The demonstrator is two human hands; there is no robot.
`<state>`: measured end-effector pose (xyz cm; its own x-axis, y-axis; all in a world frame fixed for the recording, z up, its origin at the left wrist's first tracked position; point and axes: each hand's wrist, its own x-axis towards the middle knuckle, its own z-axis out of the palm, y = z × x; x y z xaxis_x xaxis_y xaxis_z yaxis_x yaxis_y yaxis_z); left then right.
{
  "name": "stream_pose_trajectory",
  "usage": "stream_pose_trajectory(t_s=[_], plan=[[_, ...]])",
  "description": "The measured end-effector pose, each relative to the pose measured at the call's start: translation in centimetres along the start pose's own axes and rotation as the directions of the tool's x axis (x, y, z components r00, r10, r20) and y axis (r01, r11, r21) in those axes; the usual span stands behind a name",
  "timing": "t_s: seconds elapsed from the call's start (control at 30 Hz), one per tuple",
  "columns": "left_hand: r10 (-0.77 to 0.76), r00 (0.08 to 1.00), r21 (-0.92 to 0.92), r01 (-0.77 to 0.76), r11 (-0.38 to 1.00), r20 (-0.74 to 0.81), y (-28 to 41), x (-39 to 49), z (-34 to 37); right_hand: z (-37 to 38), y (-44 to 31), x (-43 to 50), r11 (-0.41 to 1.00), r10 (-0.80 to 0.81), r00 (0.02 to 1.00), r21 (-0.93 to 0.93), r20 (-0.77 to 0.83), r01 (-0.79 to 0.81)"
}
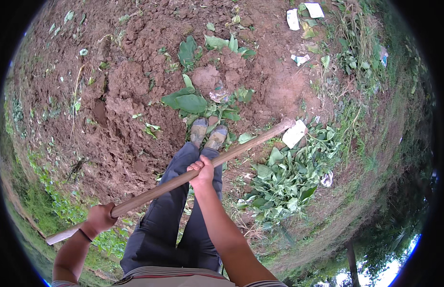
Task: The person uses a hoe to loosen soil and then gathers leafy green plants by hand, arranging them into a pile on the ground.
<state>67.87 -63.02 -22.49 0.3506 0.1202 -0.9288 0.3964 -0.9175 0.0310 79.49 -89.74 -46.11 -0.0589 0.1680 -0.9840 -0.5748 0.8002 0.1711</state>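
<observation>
Both hands grip a long wooden tool handle (164, 189) that slants across my legs, from low on the left to higher on the right. My left hand (101, 217), with a dark band at the wrist, closes around its lower part. Farther up, in front of my knees, my right hand (203, 173) wraps the same shaft. The handle's upper right end, which looks muddy, overlaps the edge of a white paper sheet (295, 134) in this view. Its lower left end is pale and flat. Whether a tool head is fitted I cannot tell.
Rough, broken brown soil (132, 104) spreads ahead and left. My muddy shoes (208, 134) stand beside large green leaves (191, 103) and a crumpled clear plastic wrapper (219, 95). A heap of leafy plants (286, 179) lies right. More paper scraps (293, 19) lie at the far right.
</observation>
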Motion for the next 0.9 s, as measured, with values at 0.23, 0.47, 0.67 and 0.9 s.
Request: stream_pose_trajectory(t_s=[0.23,0.47,0.67,0.9], plan=[[-0.048,0.957,0.217,0.114,0.970,-0.287,-14.7,-12.0,-2.2,5.0,12.8,-10.8,0.950,0.301,0.918,0.003,0.259,-0.312],[0.069,0.959,-0.130,-0.108,0.986,-0.276,11.1,7.4,5.4,7.5,-15.7,-7.7,0.943,-0.281,0.908,-0.089,0.310,0.322],[0.332,0.937,-0.351,-0.348,0.869,-0.106,26.5,9.1,-0.3,10.9,-31.4,-2.6,0.818,-0.412,0.866,-0.304,0.284,0.489],[0.228,0.972,-0.429,-0.182,0.885,0.059,21.1,3.6,1.2,6.5,-21.6,3.7,0.900,-0.129,0.982,-0.400,0.138,0.174]])
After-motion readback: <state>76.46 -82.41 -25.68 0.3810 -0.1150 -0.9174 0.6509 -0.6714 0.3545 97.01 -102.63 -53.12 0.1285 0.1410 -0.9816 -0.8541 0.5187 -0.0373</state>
